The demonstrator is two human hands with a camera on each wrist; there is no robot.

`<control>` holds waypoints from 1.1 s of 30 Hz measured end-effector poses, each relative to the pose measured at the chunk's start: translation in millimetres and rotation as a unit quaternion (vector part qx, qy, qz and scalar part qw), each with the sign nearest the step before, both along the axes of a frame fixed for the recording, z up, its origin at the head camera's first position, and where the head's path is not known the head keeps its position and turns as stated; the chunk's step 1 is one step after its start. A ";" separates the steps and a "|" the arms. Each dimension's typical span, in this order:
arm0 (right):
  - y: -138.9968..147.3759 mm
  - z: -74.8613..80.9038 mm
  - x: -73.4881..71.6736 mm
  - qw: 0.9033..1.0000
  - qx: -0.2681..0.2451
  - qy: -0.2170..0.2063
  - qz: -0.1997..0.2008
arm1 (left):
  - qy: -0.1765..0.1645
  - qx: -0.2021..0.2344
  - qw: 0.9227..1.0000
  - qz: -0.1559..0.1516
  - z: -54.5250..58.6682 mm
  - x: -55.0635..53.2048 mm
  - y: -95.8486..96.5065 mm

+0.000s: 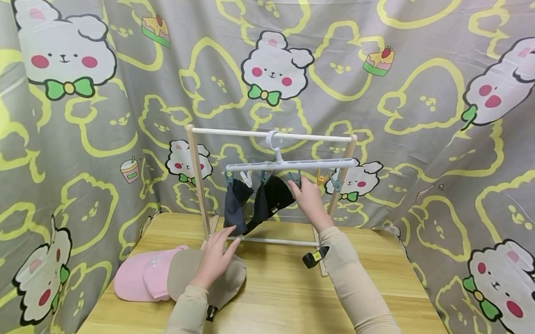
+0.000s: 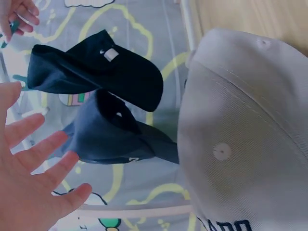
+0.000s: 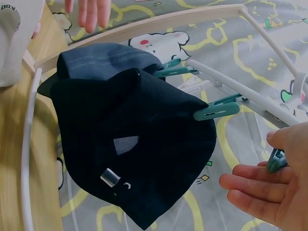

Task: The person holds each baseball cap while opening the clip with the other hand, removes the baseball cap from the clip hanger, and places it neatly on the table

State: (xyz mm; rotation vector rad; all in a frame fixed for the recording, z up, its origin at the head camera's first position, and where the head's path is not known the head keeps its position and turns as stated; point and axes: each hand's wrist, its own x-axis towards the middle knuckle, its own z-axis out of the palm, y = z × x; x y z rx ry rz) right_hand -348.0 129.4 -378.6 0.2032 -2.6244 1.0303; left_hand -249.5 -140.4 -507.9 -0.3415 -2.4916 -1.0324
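My right hand [image 1: 309, 200] pinches a green clothespin [image 3: 278, 160] that hangs from a white hanger [image 1: 289, 164]. Left of it, a black cap [image 3: 120, 144] hangs from another green clip [image 3: 217, 109], its metal buckle showing in the right wrist view. Beyond that hangs a dark blue cap [image 2: 110, 130], also clipped to the hanger. My left hand [image 2: 38, 178] holds nothing, its fingers spread near the blue cap. In the head view this hand overlaps a beige cap [image 1: 184, 272] lying on the table beside a pink cap [image 1: 133, 278].
The hanger hooks over the top bar [image 1: 233, 133] of a wooden rack standing on the table [image 1: 333, 307]. An orange clip [image 1: 321, 177] and a blue-green clip [image 1: 335, 181] hang at its right end. Patterned curtains [image 1: 361, 23] surround the table at the back and sides.
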 end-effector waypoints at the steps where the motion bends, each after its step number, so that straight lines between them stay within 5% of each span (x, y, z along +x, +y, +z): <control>1: -0.1 0.1 0.1 1.000 0.001 0.000 0.000 | 0.000 0.002 1.000 -0.001 0.9 -0.8 0.9; 9: -0.2 0.6 1.3 1.000 0.008 0.002 -0.001 | -0.015 0.019 1.000 -0.003 9.9 -7.2 8.2; 17: -1.1 -1.0 2.5 1.000 0.015 0.020 -0.011 | 0.014 0.010 1.000 -0.012 14.3 -13.7 13.2; 33: 0.6 -9.2 5.8 1.000 0.012 0.001 -0.003 | -0.006 0.034 0.999 -0.025 25.2 -22.5 19.1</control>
